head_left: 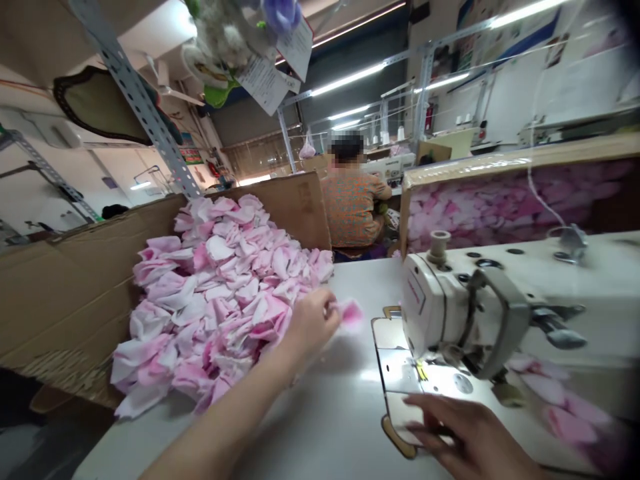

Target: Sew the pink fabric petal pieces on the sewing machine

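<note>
A pink and white fabric petal (352,312), slightly blurred, is pinched in the fingers of my left hand (311,321) over the white table. Just left of that hand rises a large heap of pink and white fabric petals (220,287). My right hand (463,427) hovers at the front of the sewing machine (450,300), near its metal needle plate (397,370). Its fingers are spread, with nothing seen between them. More pink petals (565,400) lie under the machine's arm, to the right of my right hand.
Cardboard (75,287) walls in the heap at the left and back. Behind the machine stands a cardboard box (407,227) full of petals (480,207). A co-worker (353,207) sits ahead, facing away. Tagged plush items (227,40) hang overhead beside a metal post (135,93).
</note>
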Available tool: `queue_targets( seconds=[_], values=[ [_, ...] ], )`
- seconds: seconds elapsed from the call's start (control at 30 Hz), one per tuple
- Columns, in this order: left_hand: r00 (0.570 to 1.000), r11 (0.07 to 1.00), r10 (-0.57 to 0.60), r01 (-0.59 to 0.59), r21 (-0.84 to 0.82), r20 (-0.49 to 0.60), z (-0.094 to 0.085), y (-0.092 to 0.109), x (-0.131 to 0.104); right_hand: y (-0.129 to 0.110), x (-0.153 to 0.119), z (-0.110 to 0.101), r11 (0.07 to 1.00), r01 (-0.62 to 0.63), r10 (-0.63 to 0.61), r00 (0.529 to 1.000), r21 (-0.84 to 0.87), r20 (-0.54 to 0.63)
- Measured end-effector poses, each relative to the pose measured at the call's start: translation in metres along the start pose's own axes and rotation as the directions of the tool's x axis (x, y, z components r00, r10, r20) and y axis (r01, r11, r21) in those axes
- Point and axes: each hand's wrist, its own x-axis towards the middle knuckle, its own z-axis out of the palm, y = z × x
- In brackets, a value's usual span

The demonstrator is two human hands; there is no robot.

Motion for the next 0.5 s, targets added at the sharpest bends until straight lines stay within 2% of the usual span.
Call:
queue_targets(
  seconds=[0.03, 0.1, 0.17, 0.2, 0.27, 0.33, 0.37, 0.43, 0.5],
  values=[
    [1.0, 0.997, 0.022, -0.023, -0.071, -0.01, -0.001, 0.011, -0.018, -0.006, 0.003, -0.001, 0.984, -0.114, 0.116, 0.993, 0.135, -0.008],
    [0.997, 0.899, 0.051, -0.069, -0.433, -0.052, 0.002, 0.03, -0.053, -0.018, 0.011, -0.002, 0.903, -0.251, 0.262, 0.965, 0.348, 0.015],
    [0.997, 0.784, 0.023, -0.06, -0.617, -0.068, 0.011, 0.044, -0.081, -0.026, 0.015, -0.004, 0.852, -0.276, 0.309, 0.951, 0.444, -0.003],
    [0.998, 0.764, -0.002, -0.038, -0.645, -0.062, 0.017, 0.049, -0.092, -0.029, 0.015, -0.004, 0.858, -0.273, 0.309, 0.951, 0.436, -0.012],
    [0.998, 0.787, -0.046, 0.018, -0.617, -0.03, 0.028, 0.055, -0.105, -0.031, 0.01, -0.007, 0.913, -0.25, 0.274, 0.961, 0.322, -0.032],
    [0.997, 0.827, -0.066, 0.07, -0.557, 0.028, 0.038, 0.059, -0.109, -0.03, -0.001, -0.009, 0.967, -0.231, 0.239, 0.969, 0.104, -0.068],
    [0.996, 0.839, -0.074, 0.09, -0.537, 0.051, 0.043, 0.061, -0.109, -0.029, -0.008, -0.009, 0.973, -0.231, 0.226, 0.967, -0.027, -0.121],
    [0.993, 0.852, -0.093, 0.12, -0.509, 0.078, 0.052, 0.062, -0.108, -0.027, -0.024, -0.007, 0.924, -0.241, 0.16, 0.949, -0.298, -0.272],
    [0.991, 0.869, -0.107, 0.133, -0.476, 0.082, 0.061, 0.061, -0.107, -0.027, -0.039, -0.001, 0.843, -0.161, -0.044, 0.931, -0.513, -0.363]
  ],
)
